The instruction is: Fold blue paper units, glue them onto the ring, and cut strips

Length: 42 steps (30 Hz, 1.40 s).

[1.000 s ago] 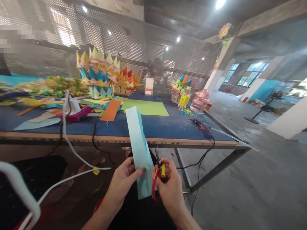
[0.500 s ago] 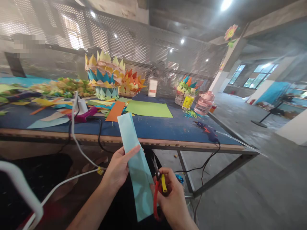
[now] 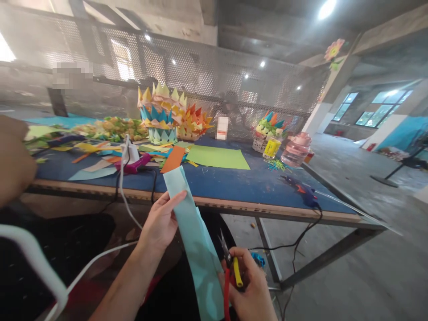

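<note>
Pinching light-blue paper (image 3: 195,243) near top: left hand (image 3: 161,223). Right hand (image 3: 254,287), wrapped round scissors (image 3: 228,258), at paper's lower edge.

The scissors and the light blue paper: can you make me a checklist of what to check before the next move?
1. Light blue paper gripped by the left hand: ok, thumb on top near its upper end.
2. Scissors held by the right hand: ok.
3. Blades away from the left hand: ok, there is a gap.
4. Paper layers lined up: not ok, one sticks out on the right.
5. Glue gun on the table cool: cannot tell.
</note>
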Each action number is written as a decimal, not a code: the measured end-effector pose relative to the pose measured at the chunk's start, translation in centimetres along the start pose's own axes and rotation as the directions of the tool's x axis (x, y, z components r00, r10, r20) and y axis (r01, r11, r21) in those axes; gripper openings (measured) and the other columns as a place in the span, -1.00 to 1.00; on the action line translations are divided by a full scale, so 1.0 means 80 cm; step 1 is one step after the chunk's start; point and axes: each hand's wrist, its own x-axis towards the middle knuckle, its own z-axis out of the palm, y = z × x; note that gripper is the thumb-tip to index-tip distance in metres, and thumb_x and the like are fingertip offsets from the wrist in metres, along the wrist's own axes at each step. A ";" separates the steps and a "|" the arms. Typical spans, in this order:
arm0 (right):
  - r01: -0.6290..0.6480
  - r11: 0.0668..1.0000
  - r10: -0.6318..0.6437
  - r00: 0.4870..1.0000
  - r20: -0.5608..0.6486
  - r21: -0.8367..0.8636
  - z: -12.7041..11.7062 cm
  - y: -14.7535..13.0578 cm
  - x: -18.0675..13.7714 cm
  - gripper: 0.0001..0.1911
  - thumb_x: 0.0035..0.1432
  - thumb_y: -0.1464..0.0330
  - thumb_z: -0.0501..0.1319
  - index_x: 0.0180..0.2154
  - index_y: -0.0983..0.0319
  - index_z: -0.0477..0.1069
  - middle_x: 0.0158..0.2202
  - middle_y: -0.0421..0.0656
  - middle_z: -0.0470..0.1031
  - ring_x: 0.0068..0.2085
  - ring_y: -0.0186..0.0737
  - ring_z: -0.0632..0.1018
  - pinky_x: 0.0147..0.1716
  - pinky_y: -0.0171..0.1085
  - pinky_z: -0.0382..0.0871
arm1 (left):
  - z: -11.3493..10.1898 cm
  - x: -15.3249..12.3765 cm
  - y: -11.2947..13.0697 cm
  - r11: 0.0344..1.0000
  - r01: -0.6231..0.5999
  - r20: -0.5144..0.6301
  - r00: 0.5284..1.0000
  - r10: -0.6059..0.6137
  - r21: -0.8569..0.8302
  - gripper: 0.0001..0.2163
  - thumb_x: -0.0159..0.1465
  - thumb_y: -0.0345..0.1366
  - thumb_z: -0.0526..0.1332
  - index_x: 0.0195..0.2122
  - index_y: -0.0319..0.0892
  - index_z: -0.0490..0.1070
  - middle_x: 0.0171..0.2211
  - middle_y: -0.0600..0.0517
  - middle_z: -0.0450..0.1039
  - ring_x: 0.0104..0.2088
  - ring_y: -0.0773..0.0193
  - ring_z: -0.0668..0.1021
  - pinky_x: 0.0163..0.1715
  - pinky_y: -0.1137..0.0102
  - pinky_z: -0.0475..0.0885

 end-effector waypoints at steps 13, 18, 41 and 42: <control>0.119 0.982 -0.118 0.993 0.012 -0.148 -0.004 0.023 0.003 -0.76 -0.06 0.35 0.22 -0.26 0.17 0.33 -0.54 -0.28 0.40 -0.53 -0.34 0.41 -0.53 -0.44 0.25 | 0.005 0.002 0.019 1.000 -0.017 -0.053 0.998 0.017 0.017 -0.72 -0.10 -0.30 0.46 -0.40 -0.27 0.47 -0.58 0.08 0.50 -0.63 0.32 0.50 -0.64 0.41 0.50; 0.175 0.963 -0.178 0.984 0.005 -0.205 -0.003 0.030 0.003 -0.80 0.01 0.31 0.19 -0.25 0.17 0.33 -0.54 -0.26 0.43 -0.55 -0.35 0.39 -0.55 -0.43 0.23 | 0.003 0.003 0.021 0.999 -0.027 -0.044 0.999 0.028 0.021 -0.76 -0.10 -0.34 0.46 -0.45 -0.29 0.46 -0.63 0.07 0.46 -0.65 0.34 0.48 -0.65 0.45 0.47; 0.023 1.000 -0.022 0.998 0.054 -0.009 -0.005 0.028 0.005 -0.71 -0.10 0.29 0.24 -0.28 0.19 0.29 -0.52 -0.32 0.33 -0.52 -0.39 0.29 -0.51 -0.44 0.15 | 0.013 0.006 0.032 0.996 -0.067 -0.020 0.998 0.066 -0.060 -0.87 0.05 -0.42 0.37 -0.34 -0.25 0.53 -0.45 0.05 0.56 -0.43 0.26 0.60 -0.54 0.45 0.55; 0.030 0.999 -0.029 0.998 0.058 -0.014 -0.005 0.029 0.005 -0.72 -0.11 0.30 0.25 -0.28 0.19 0.29 -0.53 -0.32 0.32 -0.52 -0.39 0.28 -0.52 -0.43 0.13 | 0.014 0.006 0.034 0.996 -0.066 -0.030 0.997 0.064 -0.063 -0.88 0.06 -0.41 0.36 -0.34 -0.26 0.53 -0.46 0.04 0.56 -0.45 0.28 0.60 -0.54 0.47 0.55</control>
